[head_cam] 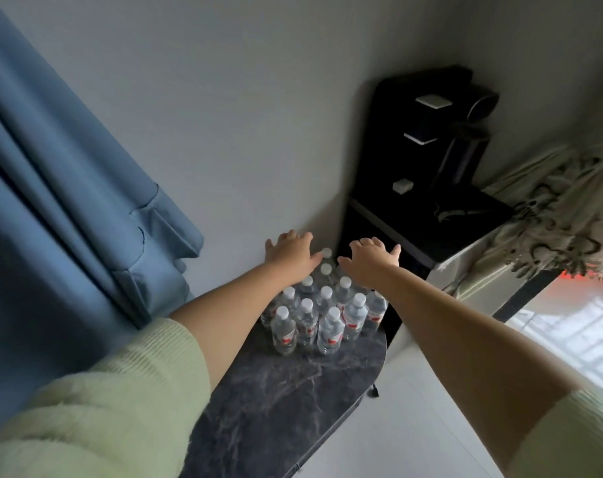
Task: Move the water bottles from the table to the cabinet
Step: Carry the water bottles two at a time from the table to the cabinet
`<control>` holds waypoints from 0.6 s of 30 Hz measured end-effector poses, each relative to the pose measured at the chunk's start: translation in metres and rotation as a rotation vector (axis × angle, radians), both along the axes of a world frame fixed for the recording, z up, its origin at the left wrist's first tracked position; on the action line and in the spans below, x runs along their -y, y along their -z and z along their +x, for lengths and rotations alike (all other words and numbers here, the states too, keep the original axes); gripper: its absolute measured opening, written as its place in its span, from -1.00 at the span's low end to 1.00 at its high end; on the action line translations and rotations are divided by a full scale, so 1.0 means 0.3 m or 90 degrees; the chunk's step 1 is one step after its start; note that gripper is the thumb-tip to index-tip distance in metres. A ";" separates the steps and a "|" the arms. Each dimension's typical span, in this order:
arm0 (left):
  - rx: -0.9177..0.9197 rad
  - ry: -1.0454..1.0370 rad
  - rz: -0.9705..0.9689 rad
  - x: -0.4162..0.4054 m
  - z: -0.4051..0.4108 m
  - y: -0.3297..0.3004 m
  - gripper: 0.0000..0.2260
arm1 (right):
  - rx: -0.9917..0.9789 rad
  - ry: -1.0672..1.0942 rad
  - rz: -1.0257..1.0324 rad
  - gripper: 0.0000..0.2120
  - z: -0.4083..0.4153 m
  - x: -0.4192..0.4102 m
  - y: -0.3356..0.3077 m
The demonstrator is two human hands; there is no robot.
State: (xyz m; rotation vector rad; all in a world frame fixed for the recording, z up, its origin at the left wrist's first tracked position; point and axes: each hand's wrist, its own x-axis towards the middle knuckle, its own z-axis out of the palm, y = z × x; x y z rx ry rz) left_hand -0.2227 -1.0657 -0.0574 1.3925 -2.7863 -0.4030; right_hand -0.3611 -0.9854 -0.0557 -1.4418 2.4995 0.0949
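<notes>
Several clear water bottles [322, 313] with white caps and red labels stand packed together at the far end of a dark marble table [286, 395]. My left hand [289, 253] reaches over the far left side of the group, fingers spread, holding nothing. My right hand [370, 260] hovers over the far right side, fingers also spread and empty. Both hands hide the bottles beneath them. A black cabinet [372, 229] stands just behind the table against the wall.
A black water dispenser [444, 139] sits on the cabinet top with small white items. A blue curtain [51, 188] hangs at left. A patterned beige cloth [551, 215] drapes at right. White floor [431, 408] lies right of the table.
</notes>
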 end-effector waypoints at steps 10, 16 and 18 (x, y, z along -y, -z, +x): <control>-0.008 -0.124 0.006 -0.125 0.111 -0.055 -0.53 | 0.031 -0.132 -0.028 -0.53 0.032 -0.061 -0.059; -0.010 -0.249 0.025 -0.311 0.161 -0.020 -0.50 | 0.021 -0.251 -0.027 -0.57 0.042 -0.125 -0.072; -0.011 -0.284 0.014 -0.400 0.190 -0.009 -0.52 | 0.019 -0.303 -0.020 -0.58 0.071 -0.161 -0.062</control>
